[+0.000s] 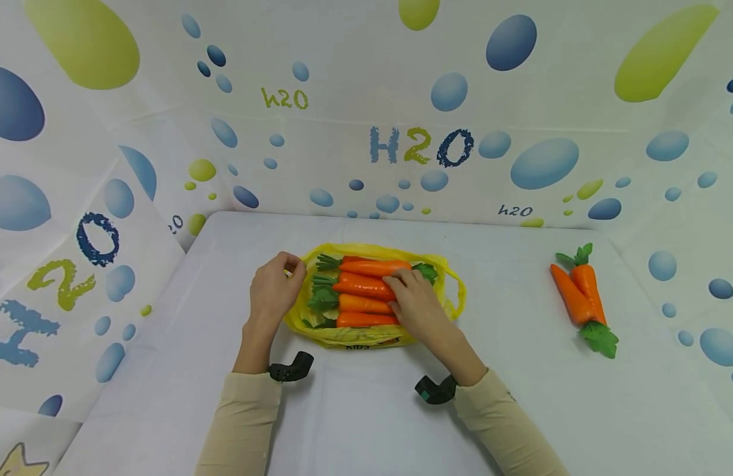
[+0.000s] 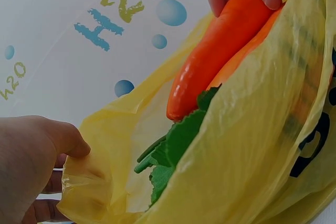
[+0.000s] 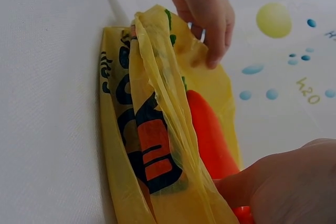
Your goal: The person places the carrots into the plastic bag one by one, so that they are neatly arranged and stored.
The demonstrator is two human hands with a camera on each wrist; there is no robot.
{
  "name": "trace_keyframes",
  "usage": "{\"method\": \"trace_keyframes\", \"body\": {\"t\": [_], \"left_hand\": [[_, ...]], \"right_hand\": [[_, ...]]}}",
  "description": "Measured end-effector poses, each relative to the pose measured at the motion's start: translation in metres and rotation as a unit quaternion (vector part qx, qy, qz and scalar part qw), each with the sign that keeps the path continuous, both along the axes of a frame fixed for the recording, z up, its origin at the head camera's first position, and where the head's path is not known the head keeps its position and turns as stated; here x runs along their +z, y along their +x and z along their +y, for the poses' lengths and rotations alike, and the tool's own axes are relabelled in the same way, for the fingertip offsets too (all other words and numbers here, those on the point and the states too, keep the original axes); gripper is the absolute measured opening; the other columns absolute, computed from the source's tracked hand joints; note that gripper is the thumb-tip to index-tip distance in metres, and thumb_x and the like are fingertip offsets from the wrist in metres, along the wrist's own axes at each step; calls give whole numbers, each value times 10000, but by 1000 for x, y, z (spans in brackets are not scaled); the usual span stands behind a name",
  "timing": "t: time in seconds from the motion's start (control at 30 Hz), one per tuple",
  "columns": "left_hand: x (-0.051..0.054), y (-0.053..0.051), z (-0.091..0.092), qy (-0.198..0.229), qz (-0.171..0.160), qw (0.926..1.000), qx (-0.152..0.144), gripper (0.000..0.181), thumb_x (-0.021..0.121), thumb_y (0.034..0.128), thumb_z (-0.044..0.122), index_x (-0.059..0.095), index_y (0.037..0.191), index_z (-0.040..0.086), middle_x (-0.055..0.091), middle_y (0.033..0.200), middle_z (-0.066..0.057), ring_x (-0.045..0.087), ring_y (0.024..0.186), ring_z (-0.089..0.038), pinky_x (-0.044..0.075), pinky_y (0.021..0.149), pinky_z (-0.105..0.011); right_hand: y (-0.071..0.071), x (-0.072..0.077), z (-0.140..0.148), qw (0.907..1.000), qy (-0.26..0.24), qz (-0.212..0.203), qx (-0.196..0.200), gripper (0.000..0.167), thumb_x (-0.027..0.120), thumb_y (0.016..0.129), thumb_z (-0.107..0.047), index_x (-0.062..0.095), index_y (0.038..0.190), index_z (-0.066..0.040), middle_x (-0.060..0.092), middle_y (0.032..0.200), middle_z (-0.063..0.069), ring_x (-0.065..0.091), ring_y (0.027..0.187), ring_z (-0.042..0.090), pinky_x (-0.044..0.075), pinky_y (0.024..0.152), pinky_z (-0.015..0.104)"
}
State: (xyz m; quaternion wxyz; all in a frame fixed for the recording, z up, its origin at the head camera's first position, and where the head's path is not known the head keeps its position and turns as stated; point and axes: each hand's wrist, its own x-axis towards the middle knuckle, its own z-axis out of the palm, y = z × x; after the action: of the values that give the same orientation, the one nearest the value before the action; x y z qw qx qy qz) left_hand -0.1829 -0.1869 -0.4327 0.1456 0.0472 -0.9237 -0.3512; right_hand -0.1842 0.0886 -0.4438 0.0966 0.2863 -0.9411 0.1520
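Note:
A yellow plastic bag [image 1: 354,338] lies on its side on the table, its mouth spread wide. Several orange toy carrots [image 1: 366,304] with green tops fill it in a row. At the bag's left end, my left hand [image 1: 273,284] pinches the rim between thumb and fingers; the left wrist view shows the thumb on the plastic. Inside the mouth, my right hand [image 1: 416,304] holds the thick part of a carrot [image 2: 226,45], thumb on one side and fingers on the other. Dark print marks the bag's near side [image 3: 157,156]. The bag's wall hides part of the carrots.
Two more toy carrots [image 1: 580,294] lie crossed at the right of the white table [image 1: 366,410]. A white cloth [image 1: 342,158] printed with blue and green drops stands behind and at the sides. Each wrist carries a black camera [image 1: 291,367].

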Motion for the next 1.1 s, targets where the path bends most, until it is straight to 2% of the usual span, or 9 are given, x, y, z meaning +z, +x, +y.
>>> {"method": "trace_keyframes", "body": {"t": [0.43,1.1], "left_hand": [[-1,-1,0,-4,-9,10000,24,277,547,979,280,676,1061,49,730,985,-137,539,580,-198,430,534,-280],[-1,-1,-1,-49,-6,10000,4,284,542,978,290,673,1059,51,733,990,-127,564,631,-213,437,557,-279]], "right_hand": [[2,4,0,10000,-19,-18,-91,464,751,895,-158,608,1322,-46,568,1306,126,515,1168,307,464,1049,444],[4,20,6,9992,-136,-39,-384,446,727,917,-195,610,1320,-46,566,1325,135,508,1239,311,426,1103,458]]}}
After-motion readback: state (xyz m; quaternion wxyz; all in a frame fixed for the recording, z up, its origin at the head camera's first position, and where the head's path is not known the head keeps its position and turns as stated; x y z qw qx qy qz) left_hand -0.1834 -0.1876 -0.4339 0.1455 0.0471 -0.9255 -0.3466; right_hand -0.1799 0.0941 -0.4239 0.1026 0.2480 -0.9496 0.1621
